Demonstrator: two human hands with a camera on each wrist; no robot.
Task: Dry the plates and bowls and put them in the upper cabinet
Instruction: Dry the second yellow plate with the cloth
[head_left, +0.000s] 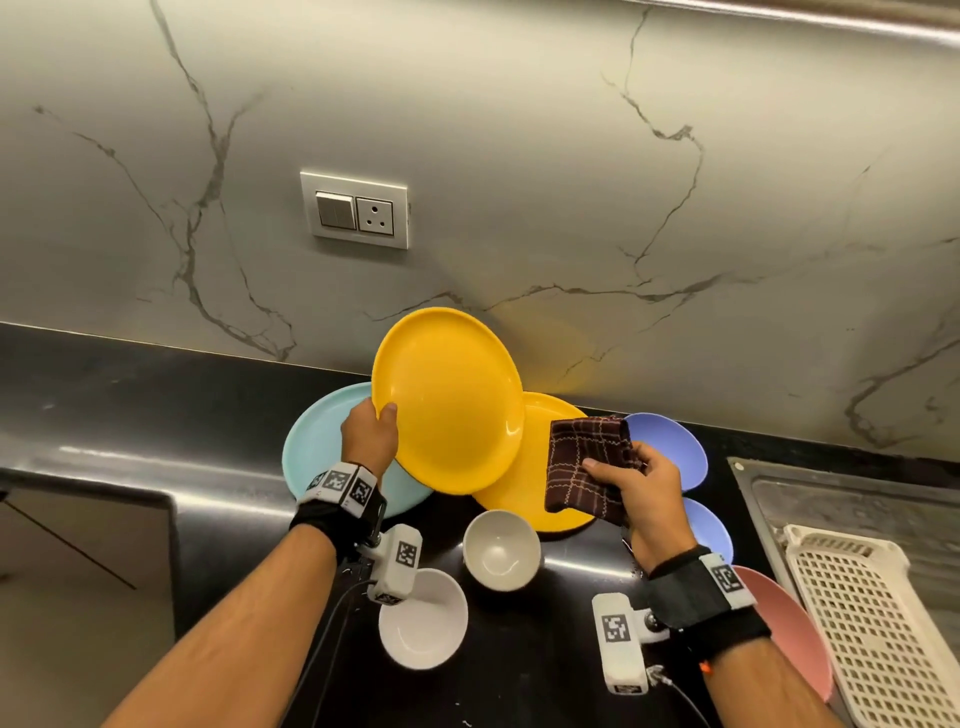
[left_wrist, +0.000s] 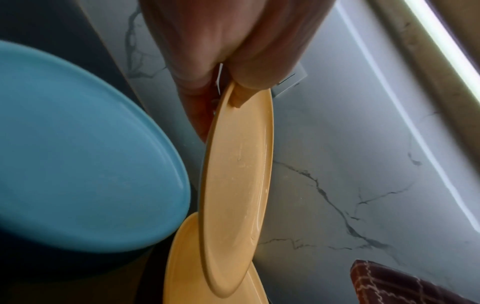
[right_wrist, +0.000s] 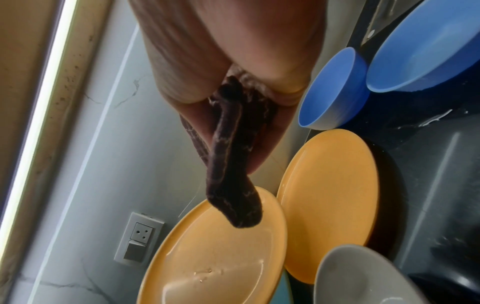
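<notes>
My left hand (head_left: 371, 431) pinches the left rim of a yellow plate (head_left: 449, 400) and holds it tilted up above the black counter (head_left: 218, 410); the left wrist view shows this plate (left_wrist: 239, 185) edge-on under my thumb. Water drops sit on the yellow plate (right_wrist: 215, 257) in the right wrist view. My right hand (head_left: 636, 480) grips a folded brown checked cloth (head_left: 587, 467) just right of that plate; the cloth (right_wrist: 228, 164) hangs from my fingers. A second yellow plate (head_left: 540, 499) lies flat beneath. A light blue plate (head_left: 317, 441) lies at the left.
Two white bowls (head_left: 501, 548) (head_left: 423, 618) stand on the counter in front. Two blue bowls (head_left: 670, 447) (head_left: 709, 530) and a pink plate (head_left: 789, 629) sit to the right. A white perforated basket (head_left: 862, 623) rests by the steel sink (head_left: 841, 499). A wall socket (head_left: 356, 210) is behind.
</notes>
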